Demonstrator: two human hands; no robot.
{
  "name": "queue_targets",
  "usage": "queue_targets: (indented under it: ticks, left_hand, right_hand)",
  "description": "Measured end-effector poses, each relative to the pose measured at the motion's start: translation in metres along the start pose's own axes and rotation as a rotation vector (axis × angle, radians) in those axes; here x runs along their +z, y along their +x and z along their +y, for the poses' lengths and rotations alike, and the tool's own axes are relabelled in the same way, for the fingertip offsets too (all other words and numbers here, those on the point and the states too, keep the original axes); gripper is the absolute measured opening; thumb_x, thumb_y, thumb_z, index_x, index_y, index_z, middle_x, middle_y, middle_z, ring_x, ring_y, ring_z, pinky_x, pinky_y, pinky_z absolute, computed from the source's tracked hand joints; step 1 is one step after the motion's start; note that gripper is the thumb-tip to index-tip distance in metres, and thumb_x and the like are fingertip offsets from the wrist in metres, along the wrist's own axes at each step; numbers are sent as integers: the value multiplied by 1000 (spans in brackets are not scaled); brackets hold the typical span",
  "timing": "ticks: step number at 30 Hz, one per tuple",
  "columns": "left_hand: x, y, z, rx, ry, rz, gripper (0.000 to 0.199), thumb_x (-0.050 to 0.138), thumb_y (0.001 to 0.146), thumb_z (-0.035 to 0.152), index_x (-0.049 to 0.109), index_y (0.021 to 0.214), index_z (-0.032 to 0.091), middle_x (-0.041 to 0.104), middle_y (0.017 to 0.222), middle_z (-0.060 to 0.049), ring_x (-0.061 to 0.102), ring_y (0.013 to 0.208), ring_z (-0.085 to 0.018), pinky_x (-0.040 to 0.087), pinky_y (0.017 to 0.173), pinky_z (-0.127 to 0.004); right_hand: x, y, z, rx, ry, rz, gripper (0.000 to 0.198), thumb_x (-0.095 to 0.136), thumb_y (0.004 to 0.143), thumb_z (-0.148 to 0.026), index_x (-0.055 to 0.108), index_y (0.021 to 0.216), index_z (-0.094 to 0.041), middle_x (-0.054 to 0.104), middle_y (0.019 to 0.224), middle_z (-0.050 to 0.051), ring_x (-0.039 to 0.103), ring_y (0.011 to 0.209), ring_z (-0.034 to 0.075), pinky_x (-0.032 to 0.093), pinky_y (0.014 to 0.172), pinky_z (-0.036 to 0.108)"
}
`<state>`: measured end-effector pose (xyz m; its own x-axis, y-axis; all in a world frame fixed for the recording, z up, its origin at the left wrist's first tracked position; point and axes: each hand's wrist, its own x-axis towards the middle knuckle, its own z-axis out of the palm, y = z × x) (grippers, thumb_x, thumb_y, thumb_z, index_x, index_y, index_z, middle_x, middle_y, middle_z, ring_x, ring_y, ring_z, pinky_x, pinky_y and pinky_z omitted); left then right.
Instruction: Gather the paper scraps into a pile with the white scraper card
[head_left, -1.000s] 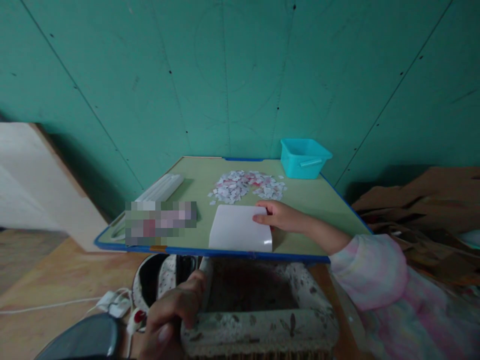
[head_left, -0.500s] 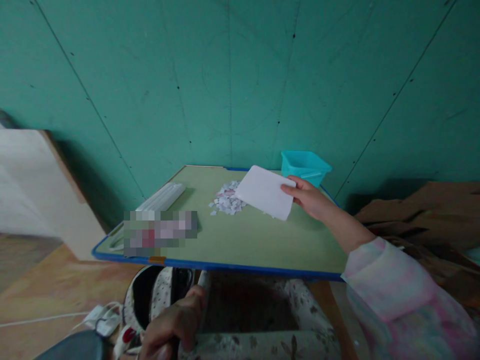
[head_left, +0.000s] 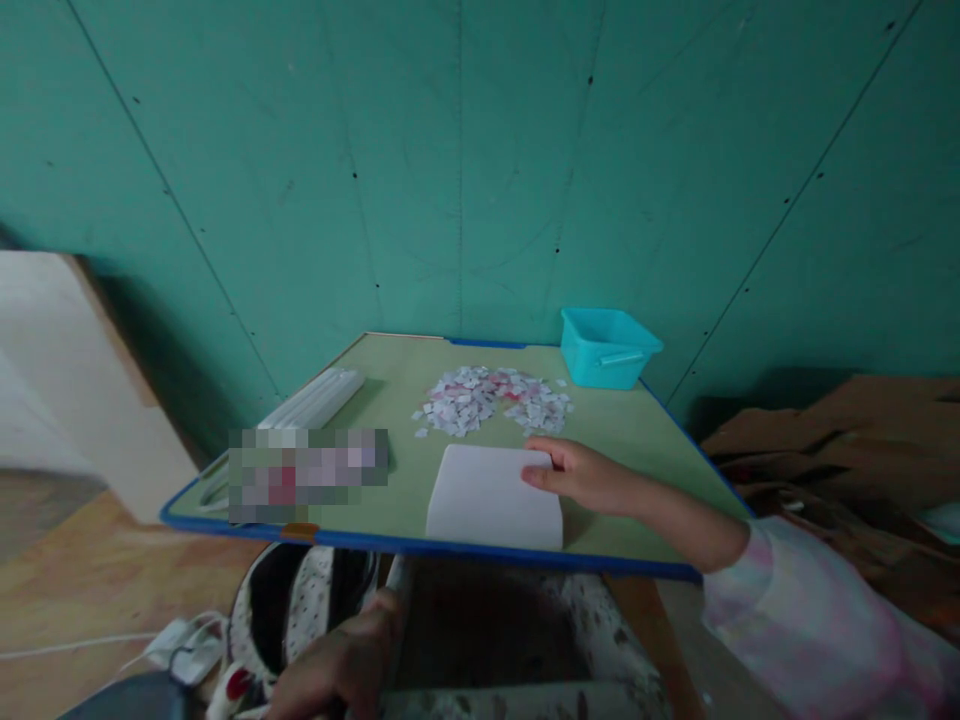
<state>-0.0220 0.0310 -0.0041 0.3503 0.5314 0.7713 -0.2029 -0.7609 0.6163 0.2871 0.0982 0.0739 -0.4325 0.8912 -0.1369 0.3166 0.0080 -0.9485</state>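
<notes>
My right hand [head_left: 581, 478] grips a blank white card [head_left: 491, 495] with rounded corners, thumb on the face, at its upper right corner. The card is low over the table's [head_left: 360, 520] front edge; I cannot tell whether it touches. Beyond it lies a spread pile of small white and pinkish paper pieces [head_left: 461, 400], apart from the card. My left hand [head_left: 337, 655] is closed and blurred below the table, beside the left edge of a flower-patterned, cloth-covered bin [head_left: 630, 640]. What its fingers hold is hidden.
A turquoise plastic basket [head_left: 607, 355] stands at the table's back right. White tubes or strips [head_left: 322, 397] and a pixelated item [head_left: 307, 475] lie at the left. Cardboard [head_left: 847, 430] is stacked to the right. A power strip [head_left: 187, 645] with cords sits on the floor.
My right hand has brought the card down and toward me, from above the paper pieces to the table's front. More of the pile now shows. My left hand has shifted slightly lower.
</notes>
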Motion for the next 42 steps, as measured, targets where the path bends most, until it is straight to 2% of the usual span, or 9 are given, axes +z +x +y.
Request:
queue_targets:
  ticks: [2,5,10,16,22,29,33,38,42]
  left_hand:
    - [4,-3,4,-117,4,88,46,43,103,53,60,71,24,63,52,-1,60,51,-21,54,61,-42]
    - [8,-4,9,12,-28,111,51,42,103,55,54,65,23,52,44,3,50,41,-15,50,56,-36]
    - [12,-1,20,-185,1,164,48,46,102,55,56,67,24,54,52,2,53,52,-18,49,61,-37]
    - [14,-10,18,-136,-27,205,49,49,101,54,55,64,23,49,52,4,48,51,-15,50,75,-36]
    - [17,-4,22,-130,-43,175,52,48,102,56,53,63,23,48,48,3,48,49,-15,48,63,-35]
    - [10,-6,18,-107,-5,105,57,47,103,61,51,61,23,50,44,5,47,43,-13,51,66,-35]
    - [13,-12,10,-29,-61,130,49,49,101,52,55,61,23,49,41,3,49,39,-17,52,56,-38]
    - [26,-13,15,-362,-38,361,42,67,83,65,63,66,26,56,52,-4,67,66,-33,58,75,-57]
    - [35,-7,21,-367,-76,385,42,69,80,66,63,69,26,56,55,-5,67,74,-35,57,81,-61]
  right_hand:
    - [1,-5,-5,-13,-22,-9,51,78,77,-67,55,89,-23,54,79,-1,50,72,15,38,64,28]
    - [6,-12,-11,-17,-72,-35,48,74,81,-66,55,88,-22,51,77,-2,48,70,15,37,62,28]
    - [1,-23,-15,-40,-103,70,44,75,78,-63,58,87,-23,54,77,0,49,70,16,39,61,29]
    - [-57,-10,-18,-151,-26,525,49,80,68,-64,57,86,-25,63,79,2,56,71,20,43,63,32]
    - [-111,25,-2,-250,179,996,49,72,69,-66,53,90,-26,64,87,5,62,81,24,50,70,39]
    - [-136,23,43,-183,-259,1105,47,61,79,-73,53,83,-26,64,88,7,62,96,32,50,85,47]
    - [-125,25,46,-139,-288,1088,41,60,87,-65,52,82,-26,63,87,7,61,93,30,48,86,46]
    - [-96,36,36,-160,-282,909,37,62,89,-62,54,83,-26,63,84,4,59,87,26,48,81,39]
    - [-104,47,29,-210,-249,992,41,58,89,-66,50,84,-26,61,83,3,57,85,24,47,78,38]
